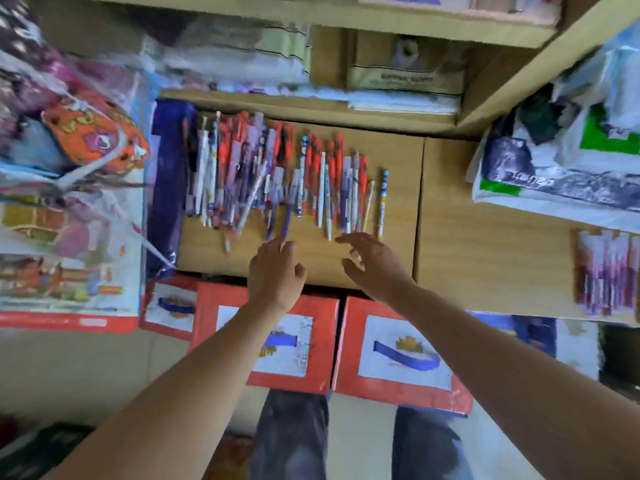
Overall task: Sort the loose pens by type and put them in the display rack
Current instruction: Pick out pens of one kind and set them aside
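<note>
**Pens laid out, sorting hardly begun**

Packaged goods [69, 209] in clear wrap are stacked well to the left of the left hand [275, 271], with a purple packet [166, 188] standing between them and the work. Just beyond both hands, the loose pens [277, 174] lie in a rough row on the wooden counter [398, 258], red, blue and white types mixed, crowded and overlapping at the left end and thinner toward the right.

The left hand is released, thumb apart, its fingertips at the near ends of 2 blue pens [280, 220]; whether they touch is unclear. The right hand [374, 265] hovers beside it with fingers spread and loosely bent, grasping nothing. Just beyond and right of it, 1 white pen [382, 202] lies a little apart from the row.

Nothing reads plainly as a display rack, so I judge the task barely started: grouping and racking both remain.

Below the wrists sit 2 red boxes [398, 355]. Well right of the right hand lie a banded bundle [606, 271] of similar pens and a plastic bag [561, 161]. Shelves [398, 81] of stock rise behind the counter.
</note>
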### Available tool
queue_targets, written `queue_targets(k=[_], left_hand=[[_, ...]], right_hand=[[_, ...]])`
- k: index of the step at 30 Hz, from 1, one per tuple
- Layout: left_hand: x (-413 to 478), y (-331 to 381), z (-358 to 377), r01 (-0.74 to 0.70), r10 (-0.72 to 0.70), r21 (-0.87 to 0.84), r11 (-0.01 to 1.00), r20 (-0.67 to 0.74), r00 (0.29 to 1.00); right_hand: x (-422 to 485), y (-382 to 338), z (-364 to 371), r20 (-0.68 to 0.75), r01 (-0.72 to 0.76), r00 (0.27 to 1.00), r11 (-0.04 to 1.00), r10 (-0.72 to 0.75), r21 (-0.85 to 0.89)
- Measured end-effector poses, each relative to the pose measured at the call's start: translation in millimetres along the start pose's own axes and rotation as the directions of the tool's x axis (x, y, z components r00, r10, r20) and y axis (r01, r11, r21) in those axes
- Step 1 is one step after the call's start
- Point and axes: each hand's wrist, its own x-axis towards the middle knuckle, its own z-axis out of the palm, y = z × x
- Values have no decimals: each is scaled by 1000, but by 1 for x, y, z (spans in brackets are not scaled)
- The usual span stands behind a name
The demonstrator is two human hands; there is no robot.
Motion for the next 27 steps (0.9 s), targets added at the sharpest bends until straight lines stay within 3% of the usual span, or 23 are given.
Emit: queue_targets(k=[3,5,10,15,22,27], left_hand=[[-2,-25,0,-50,53,-18,999,157,986],[-1,-34,-1,-83,94,-65,994,177,980],[1,-53,-23,-123,106,-153,981,-115,988],[16,-83,-51,-69,3,-137,988,-433,901],[40,-110,-60,9,-40,-136,991,-226,973],[48,-112,-63,-12,-45,-186,982,-300,953]], right_hand=[[9,-17,20,130,-12,991,990,31,-141],[13,-24,25,200,-35,976,969,86,-244],[29,-37,25,137,-88,982,963,126,-256],[77,-70,21,-48,-165,984,982,170,89],[146,-128,21,-130,-105,983,974,133,203],[173,-133,27,-197,-181,962,981,192,71]])
